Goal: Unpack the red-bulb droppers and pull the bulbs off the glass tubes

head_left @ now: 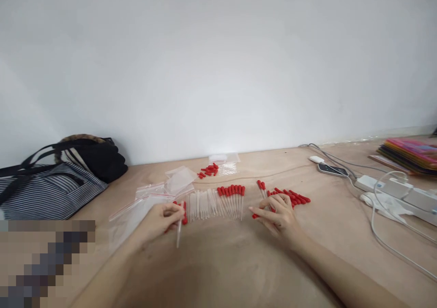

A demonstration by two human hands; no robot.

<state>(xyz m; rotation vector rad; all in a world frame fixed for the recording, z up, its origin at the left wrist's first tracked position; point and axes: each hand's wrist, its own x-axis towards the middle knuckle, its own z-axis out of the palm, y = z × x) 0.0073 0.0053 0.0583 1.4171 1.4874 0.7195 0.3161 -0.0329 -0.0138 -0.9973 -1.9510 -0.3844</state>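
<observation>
Between the thumb and fingers of my left hand [168,216] is a clear dropper tube [178,235], its narrow end pointing down. Red rubber bulbs [185,213] lie right behind that hand. My right hand [277,212] pinches a single red rubber bulb [255,216] at its fingertips. Between the hands, a row of bare clear tubes [203,204] lies beside several droppers with red bulbs [232,190] fitted on. Past my right hand are two more droppers [261,185] and a heap of red bulbs [297,196], partly hidden by the hand.
Clear zip bags [150,194] lie at left, with loose red bulbs [209,170] farther back. A striped bag [51,189] stands far left. On the right are a phone [332,170], a power strip [396,192] with cables, and colourful packets [411,155].
</observation>
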